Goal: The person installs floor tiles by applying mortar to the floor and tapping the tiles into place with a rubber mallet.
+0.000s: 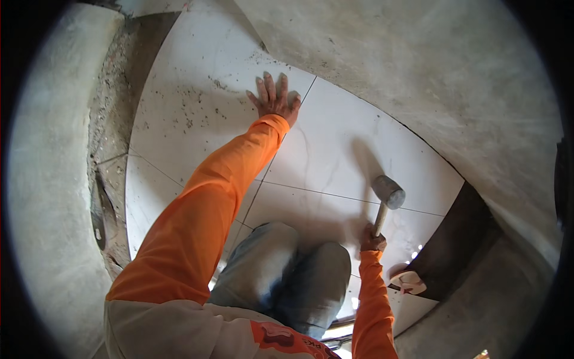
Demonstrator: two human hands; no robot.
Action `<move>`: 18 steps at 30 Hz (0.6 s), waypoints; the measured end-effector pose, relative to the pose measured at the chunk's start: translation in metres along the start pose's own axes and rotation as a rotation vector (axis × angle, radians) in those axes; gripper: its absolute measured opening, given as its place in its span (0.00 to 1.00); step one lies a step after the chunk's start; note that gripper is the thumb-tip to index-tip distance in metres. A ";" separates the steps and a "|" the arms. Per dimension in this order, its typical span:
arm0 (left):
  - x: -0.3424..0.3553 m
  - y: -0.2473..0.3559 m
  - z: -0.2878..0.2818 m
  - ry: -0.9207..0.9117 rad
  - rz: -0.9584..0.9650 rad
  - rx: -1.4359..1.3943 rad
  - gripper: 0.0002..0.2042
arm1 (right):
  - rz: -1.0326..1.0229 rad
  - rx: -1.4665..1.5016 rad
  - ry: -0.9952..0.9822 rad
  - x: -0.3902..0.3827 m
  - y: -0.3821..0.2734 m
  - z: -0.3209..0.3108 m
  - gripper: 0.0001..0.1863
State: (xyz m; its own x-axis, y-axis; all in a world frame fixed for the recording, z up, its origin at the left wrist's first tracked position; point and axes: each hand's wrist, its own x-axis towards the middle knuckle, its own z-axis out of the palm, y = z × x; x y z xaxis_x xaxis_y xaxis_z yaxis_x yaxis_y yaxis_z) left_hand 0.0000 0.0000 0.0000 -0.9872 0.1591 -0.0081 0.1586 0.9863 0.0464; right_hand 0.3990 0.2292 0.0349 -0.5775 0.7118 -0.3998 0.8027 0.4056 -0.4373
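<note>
shirt (179, 329), mallet (387, 192) in right hand (371, 241)

Showing a smooth grey wall (54, 179) at nine o'clock, and bordering it with a rough, crumbly strip (112, 102) toward ten. Spreading a white tiled floor (329, 143) across the middle, crossing it with thin dark joints (311, 190) and speckling it with grit (190, 113) near eleven. Raising another grey, blotchy wall (442, 78) from one o'clock to three. Leaving a dark patch (460, 239) toward four, too shadowed to make out, and scattering small bright spots of light (414, 255) near its inner edge.
</note>
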 end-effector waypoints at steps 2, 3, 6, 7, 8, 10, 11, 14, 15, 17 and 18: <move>-0.005 0.010 -0.005 -0.043 0.064 0.085 0.34 | 0.034 0.071 -0.010 -0.003 -0.003 0.001 0.26; -0.008 0.018 -0.006 -0.042 0.082 0.056 0.33 | 0.026 0.083 -0.015 -0.002 -0.007 0.001 0.26; -0.021 0.042 -0.006 -0.016 0.118 -0.072 0.34 | 0.042 0.017 -0.036 -0.001 -0.018 -0.009 0.25; -0.027 0.041 -0.008 -0.028 0.144 -0.079 0.35 | 0.044 0.086 -0.063 -0.004 -0.023 -0.013 0.26; -0.034 0.039 -0.011 -0.052 0.164 -0.085 0.35 | 0.062 0.121 -0.091 -0.008 -0.030 -0.017 0.26; -0.044 0.038 -0.019 -0.104 0.185 -0.099 0.39 | 0.049 0.187 -0.101 -0.013 -0.043 -0.028 0.26; -0.047 0.036 -0.021 -0.097 0.188 -0.085 0.39 | -0.035 0.157 -0.098 -0.017 -0.046 -0.036 0.23; -0.046 0.036 -0.023 -0.096 0.213 -0.075 0.40 | -0.454 0.225 0.109 -0.031 -0.041 -0.035 0.16; -0.047 0.035 -0.023 -0.120 0.201 -0.072 0.40 | -0.509 0.373 0.066 -0.029 -0.038 -0.027 0.15; -0.045 0.037 -0.025 -0.155 0.200 -0.069 0.40 | -0.889 -0.141 0.170 -0.017 -0.037 -0.017 0.15; -0.044 0.039 -0.025 -0.162 0.195 -0.076 0.40 | -0.163 -0.104 -0.257 -0.022 -0.037 -0.021 0.15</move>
State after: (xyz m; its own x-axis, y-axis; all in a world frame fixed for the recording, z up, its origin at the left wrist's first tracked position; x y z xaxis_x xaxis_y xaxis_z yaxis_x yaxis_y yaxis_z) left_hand 0.0490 0.0302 0.0269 -0.9219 0.3567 -0.1513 0.3377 0.9312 0.1375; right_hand 0.3853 0.2112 0.0766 -0.7079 0.4700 -0.5273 0.6997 0.5684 -0.4329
